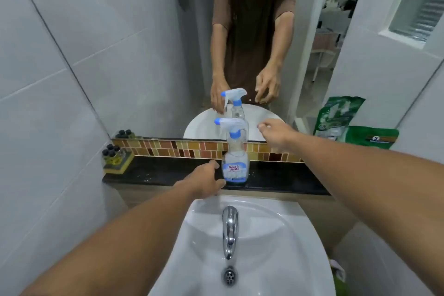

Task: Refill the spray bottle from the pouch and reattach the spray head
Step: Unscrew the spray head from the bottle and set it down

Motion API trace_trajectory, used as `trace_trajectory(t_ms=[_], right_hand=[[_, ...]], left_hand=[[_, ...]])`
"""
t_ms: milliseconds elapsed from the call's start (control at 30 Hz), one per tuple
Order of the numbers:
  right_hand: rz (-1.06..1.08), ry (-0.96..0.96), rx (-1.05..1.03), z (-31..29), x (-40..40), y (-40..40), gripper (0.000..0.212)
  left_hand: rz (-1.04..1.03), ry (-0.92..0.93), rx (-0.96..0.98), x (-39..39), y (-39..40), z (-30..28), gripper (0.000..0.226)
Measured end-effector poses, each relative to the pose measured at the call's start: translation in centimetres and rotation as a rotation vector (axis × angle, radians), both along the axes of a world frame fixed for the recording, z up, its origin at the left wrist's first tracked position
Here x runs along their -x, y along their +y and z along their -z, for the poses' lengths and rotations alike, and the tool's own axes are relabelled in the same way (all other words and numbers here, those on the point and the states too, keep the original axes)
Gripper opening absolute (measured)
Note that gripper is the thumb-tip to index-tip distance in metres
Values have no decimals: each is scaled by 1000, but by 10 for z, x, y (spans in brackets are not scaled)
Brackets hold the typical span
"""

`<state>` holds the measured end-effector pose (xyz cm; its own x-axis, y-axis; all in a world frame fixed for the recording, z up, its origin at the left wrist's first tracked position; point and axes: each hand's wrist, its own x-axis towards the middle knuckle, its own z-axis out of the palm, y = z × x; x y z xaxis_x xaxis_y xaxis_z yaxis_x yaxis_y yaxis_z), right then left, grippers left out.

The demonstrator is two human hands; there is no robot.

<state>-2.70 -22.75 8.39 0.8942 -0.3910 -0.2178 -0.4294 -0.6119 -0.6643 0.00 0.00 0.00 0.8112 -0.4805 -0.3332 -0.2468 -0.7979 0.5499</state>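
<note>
A clear spray bottle with a blue and white label stands upright on the black ledge behind the sink. Its white and blue spray head sits on top of the neck. My left hand is beside the bottle's base on the left, fingers apart, close to it or just touching. My right hand hovers to the right of the spray head, fingers loosely curled, holding nothing. A green refill pouch leans at the far right of the ledge against the mirror.
A white sink with a chrome tap lies below the ledge. Small dark-capped bottles on a yellow sponge sit at the ledge's left end. The mirror reflects a person, the bottle and the pouch. Tiled walls close in left and right.
</note>
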Motion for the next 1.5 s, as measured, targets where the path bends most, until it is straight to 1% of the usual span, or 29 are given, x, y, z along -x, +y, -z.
trace_trajectory(t_ms=[67, 133, 233, 333, 367, 433, 533, 600, 700, 767, 900, 1000, 1067, 1167, 1267, 1333, 1400, 1433, 1500], right_hand=[[64, 26, -150, -15, -7, 8, 37], [87, 68, -256, -33, -12, 19, 46], [92, 145, -259, -34, -28, 34, 64], [162, 180, -294, -23, -46, 50, 70], [183, 188, -336, -19, -52, 54, 68], [222, 193, -428, -12, -62, 63, 56], [290, 142, -515, -6, -76, 72, 34], [278, 115, -480, -2, -85, 72, 27], [186, 133, -326, -3, -89, 71, 26], [93, 154, -191, -8, -87, 69, 24], [-16, 131, -20, -18, -76, 67, 27], [-37, 43, 122, -21, -71, 67, 23], [-16, -66, 158, -32, -66, 64, 26], [31, -238, 85, -67, -48, 53, 24], [119, -411, -20, -102, -20, 23, 12], [252, -554, -158, -111, 0, -3, 10], [446, -646, -362, -102, 21, -24, 11], [555, -662, -433, -90, 31, -32, 12], [754, -636, -502, -52, 50, -43, 13]], left_hand=[[-34, -28, 47, -8, -8, 3, 59], [-42, -74, 79, -17, -18, 11, 53], [-124, -110, 161, -33, -33, 21, 62], [-199, -92, 295, -44, -49, 27, 69], [-224, -81, 352, -48, -54, 30, 71], [-262, -49, 430, -54, -66, 34, 68], [-310, 47, 569, -63, -81, 42, 44], [-345, 113, 619, -66, -89, 50, 33], [-382, 115, 663, -70, -92, 63, 28], [-350, 129, 688, -77, -89, 67, 29], [-284, 66, 610, -88, -79, 68, 42], [-286, 33, 588, -89, -72, 71, 55], [-282, 31, 587, -91, -68, 73, 61], [-272, 29, 586, -93, -64, 73, 60], [-271, 16, 586, -93, -61, 74, 67], [-271, 19, 588, -94, -61, 76, 72], [-258, 42, 580, -94, -61, 77, 66], [-252, 46, 579, -95, -61, 77, 62], [-247, 49, 587, -96, -59, 79, 57]])
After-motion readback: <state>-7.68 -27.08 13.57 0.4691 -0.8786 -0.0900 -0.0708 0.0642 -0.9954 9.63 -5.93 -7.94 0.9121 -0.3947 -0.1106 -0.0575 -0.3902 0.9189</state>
